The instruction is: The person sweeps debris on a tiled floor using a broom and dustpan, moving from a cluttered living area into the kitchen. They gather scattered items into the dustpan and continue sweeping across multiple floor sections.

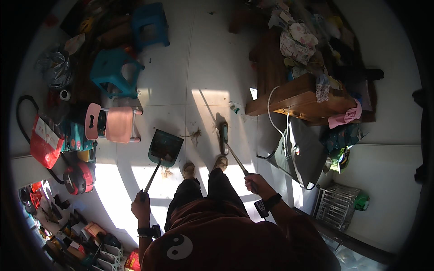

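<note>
My left hand is closed round the long handle of a dark green dustpan, whose pan rests on the floor ahead of my feet. Some dark litter shows inside the pan. In my right hand is the handle of a broom. Its narrow head stands on the floor just beyond my right shoe, apart from the dustpan. Between pan and broom lies a tuft of brown debris. Yellowish bristly bits lie by the pan's handle end, and a small green-and-white scrap lies farther off.
On the left stand a pink folding chair, two blue stools, a red bag and a red round-ended machine. A wooden cabinet, a grey folded panel with a white cord and a metal rack line the right.
</note>
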`<state>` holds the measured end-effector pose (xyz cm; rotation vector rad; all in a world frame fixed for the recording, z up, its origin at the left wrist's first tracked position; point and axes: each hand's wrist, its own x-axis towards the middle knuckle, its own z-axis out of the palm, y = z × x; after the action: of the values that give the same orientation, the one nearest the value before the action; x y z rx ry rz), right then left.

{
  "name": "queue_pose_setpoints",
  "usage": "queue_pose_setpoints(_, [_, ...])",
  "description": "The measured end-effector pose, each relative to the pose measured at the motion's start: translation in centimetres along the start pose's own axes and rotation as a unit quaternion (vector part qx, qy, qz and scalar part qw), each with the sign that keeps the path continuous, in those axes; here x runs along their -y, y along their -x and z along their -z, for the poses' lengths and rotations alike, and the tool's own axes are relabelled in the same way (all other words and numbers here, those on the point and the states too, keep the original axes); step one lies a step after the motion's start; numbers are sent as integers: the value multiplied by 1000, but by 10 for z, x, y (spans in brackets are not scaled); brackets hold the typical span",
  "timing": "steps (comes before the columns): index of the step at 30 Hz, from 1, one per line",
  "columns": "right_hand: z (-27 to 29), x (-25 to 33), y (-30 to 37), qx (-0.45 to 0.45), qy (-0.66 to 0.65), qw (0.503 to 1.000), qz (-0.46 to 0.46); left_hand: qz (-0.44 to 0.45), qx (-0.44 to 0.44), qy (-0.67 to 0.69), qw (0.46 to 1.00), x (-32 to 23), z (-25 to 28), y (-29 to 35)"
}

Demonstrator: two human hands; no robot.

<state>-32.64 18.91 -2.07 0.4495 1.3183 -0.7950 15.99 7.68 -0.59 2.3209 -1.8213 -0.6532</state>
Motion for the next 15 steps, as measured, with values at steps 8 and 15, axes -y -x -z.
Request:
queue_pose_setpoints(8, [5, 106, -17, -44, 74, 992, 93, 33, 1, 2, 999, -2, 5, -6])
queue_pose_setpoints(15, [-64, 186, -135, -32, 167, 982, 82, 90, 10, -36, 995, -64, -13, 3])
